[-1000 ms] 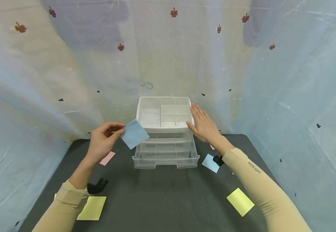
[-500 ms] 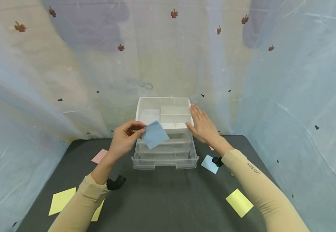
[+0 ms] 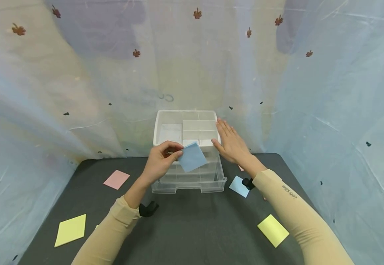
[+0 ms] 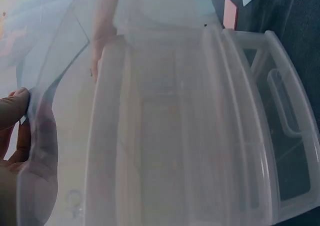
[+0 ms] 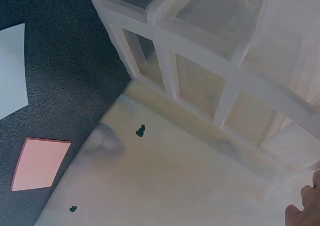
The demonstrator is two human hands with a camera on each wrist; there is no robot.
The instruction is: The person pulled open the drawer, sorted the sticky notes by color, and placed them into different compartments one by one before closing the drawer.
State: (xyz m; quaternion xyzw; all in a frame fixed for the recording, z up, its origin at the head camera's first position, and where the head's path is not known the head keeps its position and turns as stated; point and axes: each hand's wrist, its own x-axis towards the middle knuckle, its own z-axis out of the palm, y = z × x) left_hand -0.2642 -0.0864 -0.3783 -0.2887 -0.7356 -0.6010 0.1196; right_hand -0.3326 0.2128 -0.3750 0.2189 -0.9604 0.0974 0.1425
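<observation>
Between thumb and fingers, my left hand (image 3: 160,161) pinches a light blue sticky note pad (image 3: 193,158) by its left corner. The pad is tilted in front of a clear plastic drawer organizer (image 3: 157,127), overlapping its lower front in the head view. One clear drawer (image 3: 188,187) sticks out toward me, and the white divided top tray shows nothing in its compartments. My right hand (image 3: 233,145) lies with straight fingers along the organizer's right rim. The left wrist view shows thumb and fingers (image 4: 14,108) at the left edge, beside the organizer (image 4: 195,136).
On the dark table (image 3: 185,232) lie a pink sticky pad (image 3: 116,179) and a yellow one (image 3: 70,230) at left. At right are a blue pad (image 3: 239,186), a yellow pad (image 3: 273,231) and a pink one (image 5: 40,163). A patterned sheet (image 3: 192,66) hangs behind.
My left hand has carried the blue sticky pad rightward, from the organizer's left side to across its front, uncovering the pink and yellow pads at left. My right hand has stayed in place.
</observation>
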